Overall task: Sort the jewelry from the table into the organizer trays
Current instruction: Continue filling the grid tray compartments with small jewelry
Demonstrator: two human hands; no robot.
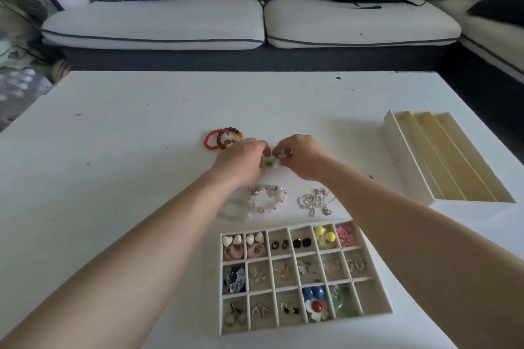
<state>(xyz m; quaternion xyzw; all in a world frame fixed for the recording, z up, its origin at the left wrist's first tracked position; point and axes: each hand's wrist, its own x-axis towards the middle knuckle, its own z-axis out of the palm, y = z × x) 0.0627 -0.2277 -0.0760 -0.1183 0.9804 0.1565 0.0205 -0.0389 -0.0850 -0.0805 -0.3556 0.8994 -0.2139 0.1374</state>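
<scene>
Grid tray [255, 331] of earrings near on the white counter [127, 136], pink bracelet [280, 195] and silver chains [314, 202] just beyond, left hand [243, 159] and right hand [302, 157] together, fingers [280, 149] pinching a small white-and-green piece [272, 162] mid-counter, red bracelets [219, 139] just left, slotted tray [402, 159] far right.

Arms outstretched, left hand [244, 161], right hand [301, 158], both pinching

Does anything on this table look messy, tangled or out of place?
Nothing looks broken or spilled. The silver chains lie in a tangled heap just beyond the grid tray, and the long-slot tray at right holds nothing yet.
</scene>
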